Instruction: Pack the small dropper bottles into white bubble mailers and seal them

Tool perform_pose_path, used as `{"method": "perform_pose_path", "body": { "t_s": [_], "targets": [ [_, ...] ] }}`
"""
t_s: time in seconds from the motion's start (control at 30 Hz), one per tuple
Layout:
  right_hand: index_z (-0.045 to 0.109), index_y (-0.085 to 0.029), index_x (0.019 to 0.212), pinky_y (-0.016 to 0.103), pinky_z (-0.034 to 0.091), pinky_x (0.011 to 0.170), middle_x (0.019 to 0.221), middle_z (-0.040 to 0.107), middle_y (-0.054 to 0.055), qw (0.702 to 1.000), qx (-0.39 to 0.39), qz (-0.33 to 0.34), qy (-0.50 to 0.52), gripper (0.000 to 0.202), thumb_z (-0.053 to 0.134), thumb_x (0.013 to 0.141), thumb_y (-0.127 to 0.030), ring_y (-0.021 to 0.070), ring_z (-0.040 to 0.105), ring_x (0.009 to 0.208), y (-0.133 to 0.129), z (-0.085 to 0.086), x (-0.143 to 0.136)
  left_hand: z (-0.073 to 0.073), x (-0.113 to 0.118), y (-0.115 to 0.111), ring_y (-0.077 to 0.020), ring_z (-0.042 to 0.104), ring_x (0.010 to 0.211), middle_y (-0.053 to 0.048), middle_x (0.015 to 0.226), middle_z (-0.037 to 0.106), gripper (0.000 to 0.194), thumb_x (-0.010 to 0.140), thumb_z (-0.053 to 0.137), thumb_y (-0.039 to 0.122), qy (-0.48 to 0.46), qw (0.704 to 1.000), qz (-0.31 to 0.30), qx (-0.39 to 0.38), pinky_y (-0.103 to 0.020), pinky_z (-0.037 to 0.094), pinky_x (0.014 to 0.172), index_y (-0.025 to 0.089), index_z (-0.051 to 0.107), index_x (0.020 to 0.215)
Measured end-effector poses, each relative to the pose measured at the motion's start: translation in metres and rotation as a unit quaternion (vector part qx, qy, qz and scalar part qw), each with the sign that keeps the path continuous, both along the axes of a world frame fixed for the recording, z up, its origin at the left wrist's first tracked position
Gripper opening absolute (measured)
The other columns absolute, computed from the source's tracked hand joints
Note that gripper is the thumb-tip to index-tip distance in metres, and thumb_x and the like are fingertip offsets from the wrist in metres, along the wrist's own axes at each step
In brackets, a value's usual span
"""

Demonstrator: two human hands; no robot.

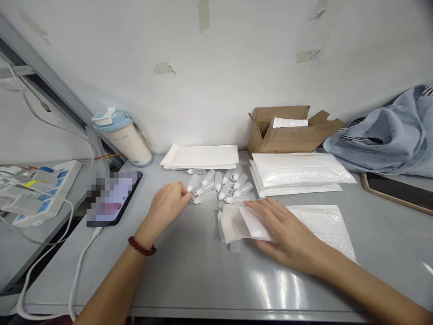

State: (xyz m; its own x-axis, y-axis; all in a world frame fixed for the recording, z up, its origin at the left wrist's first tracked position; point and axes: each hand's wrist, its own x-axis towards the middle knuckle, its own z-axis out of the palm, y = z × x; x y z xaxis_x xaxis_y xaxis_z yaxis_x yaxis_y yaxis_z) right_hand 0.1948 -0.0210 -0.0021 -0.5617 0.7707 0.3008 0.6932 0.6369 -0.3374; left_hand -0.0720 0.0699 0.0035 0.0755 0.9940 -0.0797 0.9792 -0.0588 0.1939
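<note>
My left hand [170, 198] is closed, its thumb and forefinger at the white tip of a small clear dropper bottle [193, 181] on the left side of a loose pile. Several similar bottles [218, 179] lie in that pile on the grey table, some with thin ring loops. My right hand [284, 232] grips a white padded envelope [233, 223], whose mouth gapes toward the left. Parts of bottles show beside and under the envelope's mouth. My right palm and fingers hide some of the envelope, which lies low over the table.
Behind the bottles lie flat white envelopes [203, 155], and a padded stack [297, 169] is right of them. An open cardboard box [287, 139], a tumbler [126, 140], two phones [126, 194], a power strip [64, 185], cables and blue cloth [389, 131] surround the area.
</note>
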Motion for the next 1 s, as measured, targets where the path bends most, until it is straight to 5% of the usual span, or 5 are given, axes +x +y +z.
{"method": "perform_pose_path", "body": {
  "t_s": [0.23, 0.4, 0.73, 0.83, 1.0],
  "targets": [
    [0.032, -0.015, 0.132, 0.05, 0.048, 0.083, 0.115, 0.056, 0.016, 1.0, 0.013, -0.015, -0.001, 0.054, 0.049, 0.081, -0.018, 0.0287, 0.053, 0.1, 0.002, 0.0, 0.001, 0.024, 0.001, -0.008, -0.0149, 0.056, 0.058, 0.001, 0.057, 0.058, 0.023, 0.078, 0.056, 0.039, -0.288, 0.957, 0.034, 0.026, -0.024, 0.041, 0.055, 0.018, 0.06, 0.071],
    [0.032, -0.015, 0.131, 0.05, 0.048, 0.082, 0.116, 0.056, 0.016, 1.0, 0.012, -0.024, 0.002, 0.053, 0.049, 0.08, -0.018, 0.0291, 0.052, 0.1, 0.004, -0.001, 0.002, 0.041, -0.003, -0.021, -0.0091, 0.052, 0.055, 0.002, 0.061, 0.062, 0.021, 0.077, 0.064, 0.036, -0.416, 0.89, -0.122, -0.138, -0.021, 0.044, 0.057, 0.018, 0.064, 0.067],
    [0.033, -0.011, 0.131, 0.046, 0.048, 0.081, 0.112, 0.055, 0.015, 1.0, 0.009, 0.001, -0.001, 0.056, 0.05, 0.078, -0.015, 0.0272, 0.05, 0.097, 0.001, -0.002, -0.003, 0.012, 0.04, -0.037, -0.0079, 0.045, 0.048, 0.004, 0.053, 0.053, 0.025, 0.078, 0.063, 0.041, -0.408, 0.863, -0.144, -0.262, -0.018, 0.034, 0.044, 0.016, 0.066, 0.074],
    [0.034, -0.01, 0.131, 0.047, 0.047, 0.083, 0.112, 0.055, 0.015, 1.0, 0.006, 0.005, -0.001, 0.058, 0.052, 0.076, -0.014, 0.027, 0.049, 0.097, 0.001, -0.005, -0.005, -0.002, 0.054, -0.046, -0.0069, 0.038, 0.042, 0.006, 0.044, 0.046, 0.021, 0.082, 0.058, 0.033, -0.391, 0.881, -0.162, -0.211, -0.019, 0.028, 0.043, 0.016, 0.066, 0.073],
    [0.033, -0.009, 0.133, 0.047, 0.046, 0.086, 0.113, 0.055, 0.016, 1.0, 0.015, 0.011, 0.001, 0.059, 0.051, 0.076, -0.013, 0.0271, 0.049, 0.1, 0.0, -0.009, -0.005, -0.027, 0.063, -0.056, -0.0087, 0.038, 0.046, 0.003, 0.051, 0.049, 0.028, 0.088, 0.042, 0.014, -0.277, 0.883, -0.362, 0.114, -0.022, 0.028, 0.048, 0.014, 0.059, 0.065]
  ]
}}
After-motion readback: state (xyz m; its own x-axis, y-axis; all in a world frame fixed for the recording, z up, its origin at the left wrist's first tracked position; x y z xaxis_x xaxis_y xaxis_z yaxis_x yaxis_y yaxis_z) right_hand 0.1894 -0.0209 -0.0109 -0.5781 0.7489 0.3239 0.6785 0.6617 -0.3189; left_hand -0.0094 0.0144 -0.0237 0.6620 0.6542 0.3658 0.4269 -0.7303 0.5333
